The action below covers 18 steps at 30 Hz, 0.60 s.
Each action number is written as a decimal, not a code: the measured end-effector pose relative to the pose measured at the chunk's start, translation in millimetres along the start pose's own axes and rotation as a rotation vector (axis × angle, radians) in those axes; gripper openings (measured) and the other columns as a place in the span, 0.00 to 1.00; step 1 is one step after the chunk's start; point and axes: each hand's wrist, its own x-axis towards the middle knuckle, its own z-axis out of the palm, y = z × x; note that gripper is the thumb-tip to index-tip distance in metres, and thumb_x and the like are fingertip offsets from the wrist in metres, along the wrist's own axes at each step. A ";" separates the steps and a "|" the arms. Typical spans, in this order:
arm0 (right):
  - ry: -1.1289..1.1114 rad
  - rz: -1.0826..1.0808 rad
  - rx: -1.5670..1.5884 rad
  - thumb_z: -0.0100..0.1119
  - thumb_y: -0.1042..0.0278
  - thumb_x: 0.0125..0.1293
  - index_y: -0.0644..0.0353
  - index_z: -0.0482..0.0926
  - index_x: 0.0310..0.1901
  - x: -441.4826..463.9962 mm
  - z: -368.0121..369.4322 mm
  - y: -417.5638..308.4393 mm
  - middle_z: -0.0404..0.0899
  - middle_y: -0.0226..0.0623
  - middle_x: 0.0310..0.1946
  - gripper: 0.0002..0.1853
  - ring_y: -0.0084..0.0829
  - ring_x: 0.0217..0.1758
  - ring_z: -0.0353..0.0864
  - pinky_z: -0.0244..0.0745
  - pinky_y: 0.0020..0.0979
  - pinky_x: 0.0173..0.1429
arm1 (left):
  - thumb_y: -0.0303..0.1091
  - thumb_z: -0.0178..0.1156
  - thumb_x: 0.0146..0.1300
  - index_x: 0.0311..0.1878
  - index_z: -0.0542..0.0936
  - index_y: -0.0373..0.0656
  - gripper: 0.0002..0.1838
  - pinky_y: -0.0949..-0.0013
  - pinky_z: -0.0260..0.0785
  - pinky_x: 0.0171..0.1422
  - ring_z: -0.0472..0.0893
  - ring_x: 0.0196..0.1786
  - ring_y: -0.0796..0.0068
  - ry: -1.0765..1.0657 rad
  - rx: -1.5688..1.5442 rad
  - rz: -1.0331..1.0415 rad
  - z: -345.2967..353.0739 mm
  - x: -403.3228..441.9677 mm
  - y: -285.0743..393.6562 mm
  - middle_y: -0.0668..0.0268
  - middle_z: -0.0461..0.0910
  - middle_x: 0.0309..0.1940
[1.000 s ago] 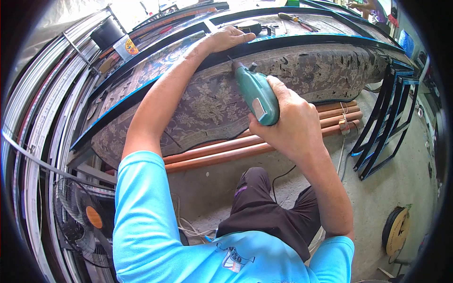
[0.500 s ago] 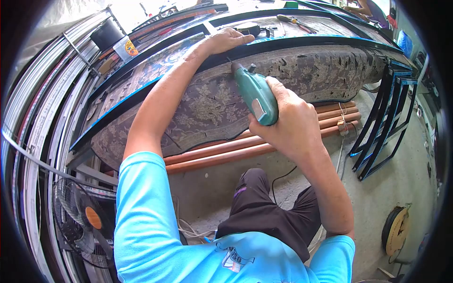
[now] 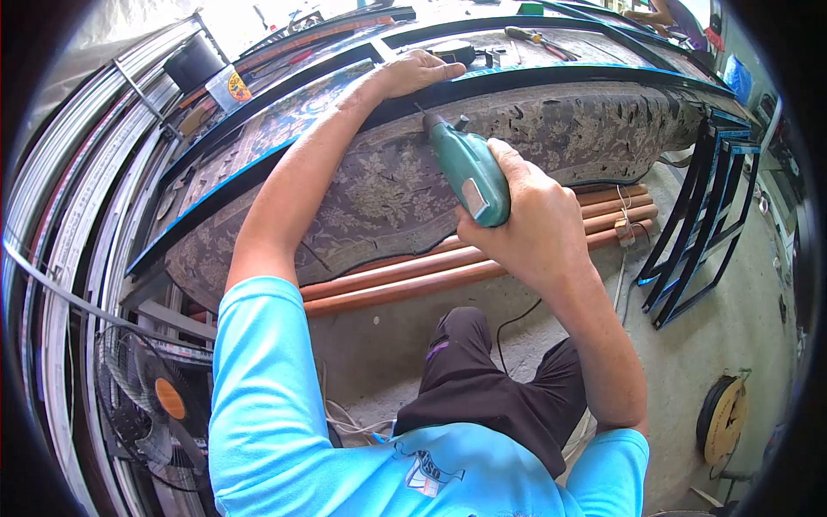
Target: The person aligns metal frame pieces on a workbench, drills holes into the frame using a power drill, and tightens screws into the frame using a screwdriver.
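Right hand [image 3: 538, 220] is closed round a green drill [image 3: 469, 168], which is just off the worktop's near edge, bit [image 3: 419, 108] pointed at the front rail of a black frame [image 3: 551, 76]. Can't tell if the tip touches. Left hand [image 3: 413, 73] is on that rail, fingers close together, thumb out; can't tell if it grips or only rests. Frame lies over the patterned cloth [image 3: 379, 189] along the worktop's near edge.

Risks, my judgement: the bit could skate on the smooth rail if started at a slant, scratching it or jumping toward the left hand, which is near. Frame could shift or twist if the bit bites, with only one hand seen steadying it. Cloth hangs right beside the bit, so a slip could snag it; it looks nicked already.

Containers: black bucket [image 3: 193, 65] and white tub [image 3: 228, 89] with an orange label, side by side past the worktop's left end; contents not visible. Spool [image 3: 728, 422] on the floor at right has dark cord wound on it.

Near the far edge: screwdriver [image 3: 524, 34] and pliers [image 3: 556, 50] side by side. Another person [image 3: 659, 17] by the far right corner, partly cut off.
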 end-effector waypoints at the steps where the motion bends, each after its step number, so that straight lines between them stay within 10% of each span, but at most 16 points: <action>1: -0.005 0.001 -0.005 0.70 0.55 0.50 0.68 0.72 0.64 0.1 -0.8 -0.8 0.84 0.55 0.43 0.40 0.52 0.41 0.88 0.85 0.44 0.48 | 0.82 0.50 0.59 0.52 0.88 0.40 0.49 0.54 0.74 0.56 0.83 0.45 0.66 -0.036 0.007 -0.015 -1.5 1.1 -0.1 0.58 0.85 0.33; 18: 0.183 0.089 0.259 0.72 0.68 0.50 0.71 0.73 0.64 -56.7 -36.9 5.8 0.87 0.49 0.42 0.37 0.33 0.44 0.90 0.83 0.32 0.50 | 0.83 0.36 0.64 0.44 0.88 0.41 0.50 0.56 0.70 0.57 0.80 0.48 0.59 0.100 -0.019 -0.058 -0.2 -1.0 -2.0 0.52 0.83 0.41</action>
